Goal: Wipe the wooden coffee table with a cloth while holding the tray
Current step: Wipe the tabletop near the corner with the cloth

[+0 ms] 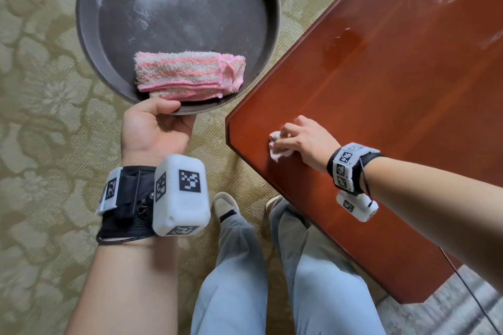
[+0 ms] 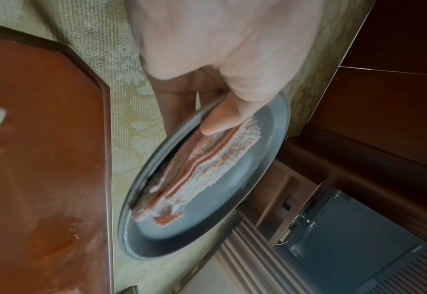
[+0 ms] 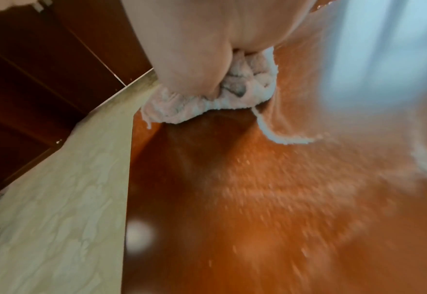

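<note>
While left hand [image 1: 156, 128] grips one tray [image 1: 87, 35], right hand [image 1: 307, 141] clutches one cloth [image 1: 275, 145].

The head view was bright and sharp, with pale glare streaks on the counter [image 1: 394, 90] toward its far corner. Both wrist views were soft; the right one smeared with motion blur, a washed-out bluish glare at upper right.
</note>
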Demonstrator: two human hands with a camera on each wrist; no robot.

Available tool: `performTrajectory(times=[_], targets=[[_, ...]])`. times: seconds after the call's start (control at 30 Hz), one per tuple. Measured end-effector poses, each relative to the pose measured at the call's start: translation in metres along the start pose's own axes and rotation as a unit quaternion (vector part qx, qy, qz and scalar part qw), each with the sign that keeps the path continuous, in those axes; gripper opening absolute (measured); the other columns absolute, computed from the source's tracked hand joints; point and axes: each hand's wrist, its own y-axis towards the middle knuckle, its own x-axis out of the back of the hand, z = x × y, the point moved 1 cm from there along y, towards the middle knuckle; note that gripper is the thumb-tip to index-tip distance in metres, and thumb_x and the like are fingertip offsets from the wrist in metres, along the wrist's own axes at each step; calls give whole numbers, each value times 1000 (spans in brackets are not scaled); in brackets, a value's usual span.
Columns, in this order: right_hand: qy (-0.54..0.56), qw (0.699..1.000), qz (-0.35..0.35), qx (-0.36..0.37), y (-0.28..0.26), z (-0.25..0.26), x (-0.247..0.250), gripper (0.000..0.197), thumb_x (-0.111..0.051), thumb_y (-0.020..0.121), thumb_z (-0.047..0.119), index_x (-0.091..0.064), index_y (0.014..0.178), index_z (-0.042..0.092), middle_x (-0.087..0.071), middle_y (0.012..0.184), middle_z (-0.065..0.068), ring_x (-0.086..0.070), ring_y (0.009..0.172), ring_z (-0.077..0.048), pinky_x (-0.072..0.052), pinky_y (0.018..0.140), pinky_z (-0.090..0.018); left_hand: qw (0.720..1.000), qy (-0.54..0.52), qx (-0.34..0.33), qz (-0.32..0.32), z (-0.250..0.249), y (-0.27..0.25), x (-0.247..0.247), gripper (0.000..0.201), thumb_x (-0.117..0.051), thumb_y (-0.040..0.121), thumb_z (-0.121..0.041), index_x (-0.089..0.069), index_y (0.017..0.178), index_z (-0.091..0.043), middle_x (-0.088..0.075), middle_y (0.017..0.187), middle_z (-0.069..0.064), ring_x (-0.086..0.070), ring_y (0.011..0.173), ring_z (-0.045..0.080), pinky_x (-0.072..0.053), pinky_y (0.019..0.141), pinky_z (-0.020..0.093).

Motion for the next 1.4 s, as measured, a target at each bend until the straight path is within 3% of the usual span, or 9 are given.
performTrajectory(times=[0.1,0.2,0.33,0.47,0.67,0.77,0.9,1.23,1.4], targets=[[-13,1000,9,19,-12,4,-2,47,-46,79,3,-73,109,27,-60,95,-3,-48,74,-28,-49,61,-40,1000,1,-1,13,-1,2,0,27,-44,58,10,-54,81,-2,-60,88,14,-62,93,32,-57,90,40],[-10,999,-5,34,-4,2,8,46,-58,74,-2,-73,105,28,-57,91,-5,-46,74,-27,-47,59,-36,1000,0,-2,13,0,1,4,27,-44,58,10,-54,81,-2,-60,87,14,-62,91,32,-56,93,42],[31,996,-49,-68,32,-4,37,55,-50,72,-4,-59,123,15,-56,100,-10,-49,83,-31,-46,73,-40,1000,5,-2,10,-1,0,20,28,-44,58,10,-53,82,-2,-60,88,14,-61,92,32,-54,95,41],[56,978,-62,-191,69,-9,51,63,-58,76,-10,-46,134,12,-53,118,-11,-49,100,-32,-46,87,-46,1000,3,-3,-6,-2,-3,36,25,-45,57,10,-52,78,-4,-58,83,12,-62,83,30,-54,91,37],[-53,972,-49,-224,82,-2,50,22,-63,82,6,-67,103,13,-55,104,-15,-49,96,-38,-42,72,-43,1000,-2,0,-18,-9,-6,60,26,-45,57,10,-53,79,-3,-60,85,13,-63,85,31,-49,103,42],[-69,962,-26,-263,80,5,46,23,-59,89,15,-64,111,19,-51,112,-15,-47,101,-37,-39,71,-42,1000,-7,3,-16,-13,-6,69,26,-45,58,10,-55,79,-2,-62,85,13,-64,87,32,-50,102,43],[-53,950,-5,-307,77,20,34,38,-51,89,7,-49,124,22,-43,118,-17,-45,101,-36,-37,62,-39,1000,-7,5,-11,-17,-6,78,27,-45,58,11,-55,81,-2,-61,87,14,-64,88,33,-50,102,43],[-64,972,41,-221,76,57,24,29,-55,90,14,-60,117,23,-45,118,-16,-44,106,-37,-45,78,-47,999,26,18,-12,-12,-11,80,19,-45,57,10,-52,68,-3,-58,76,12,-62,78,29,-49,104,42],[-55,983,47,-166,51,60,15,22,-65,86,24,-68,107,30,-53,113,-8,-47,105,-35,-40,72,-40,1000,21,18,-2,1,-13,71,18,-45,57,11,-54,66,-2,-60,74,11,-63,76,30,-52,99,43]])
